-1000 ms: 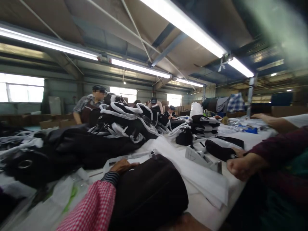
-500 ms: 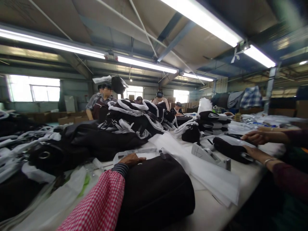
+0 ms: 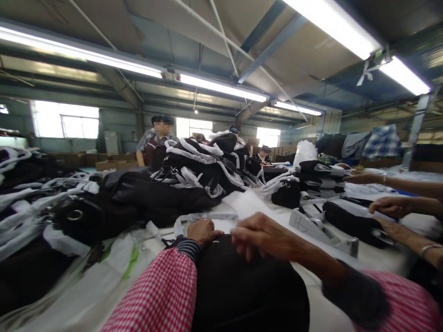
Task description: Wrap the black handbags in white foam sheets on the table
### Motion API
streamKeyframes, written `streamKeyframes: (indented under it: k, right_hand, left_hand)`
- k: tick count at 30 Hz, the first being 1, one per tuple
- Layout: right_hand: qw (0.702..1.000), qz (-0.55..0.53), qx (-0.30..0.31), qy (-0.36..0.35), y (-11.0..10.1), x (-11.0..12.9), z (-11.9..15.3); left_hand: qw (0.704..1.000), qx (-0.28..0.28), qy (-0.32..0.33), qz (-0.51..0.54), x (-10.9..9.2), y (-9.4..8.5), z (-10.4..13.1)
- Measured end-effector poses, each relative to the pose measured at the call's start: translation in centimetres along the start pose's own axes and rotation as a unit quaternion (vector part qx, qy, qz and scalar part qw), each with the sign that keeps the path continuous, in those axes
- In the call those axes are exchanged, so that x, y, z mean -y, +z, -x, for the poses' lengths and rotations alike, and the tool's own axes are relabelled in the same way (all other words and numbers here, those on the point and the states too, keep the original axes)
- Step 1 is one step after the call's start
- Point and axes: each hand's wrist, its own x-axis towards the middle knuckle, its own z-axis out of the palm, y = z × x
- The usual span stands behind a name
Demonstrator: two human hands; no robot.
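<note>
A black bag (image 3: 249,295) lies in front of me on the white table. My left hand (image 3: 203,232) is closed on its top edge at the left, with the index finger stretched along the rim. Over the same edge, farther right, is my right hand (image 3: 261,235), its fingers curled together and somewhat blurred. Whatever those fingertips hold is hidden. A white-wrapped strap (image 3: 204,216) arches just behind the bag. The metal ring at the bag's top is not visible behind my right hand.
Black bags with white-wrapped handles (image 3: 194,161) are piled ahead, more (image 3: 74,216) at left. A white sheet (image 3: 242,203) and a marked grey-white stand (image 3: 308,226) lie right. A co-worker's hands (image 3: 391,207) are at a black bag (image 3: 349,216). Another person (image 3: 159,138) stands behind the pile.
My right hand has come in from the right to the bag's top edge. My left hand stays on the rim. The view has shifted, and another forearm appears at right.
</note>
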Motion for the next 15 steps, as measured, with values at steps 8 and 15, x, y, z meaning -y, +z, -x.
streamKeyframes:
  k: [8, 15]
  right_hand:
    - [0.925, 0.374, 0.014, 0.064, 1.4, -7.3, -17.9]
    - [0.920, 0.383, 0.044, 0.076, 2.3, -12.5, -19.5]
  left_hand:
    - [0.979, -0.021, 0.195, 0.053, -2.6, -2.0, 8.7]
    - [0.934, -0.073, 0.338, -0.091, -2.0, 4.4, 11.3]
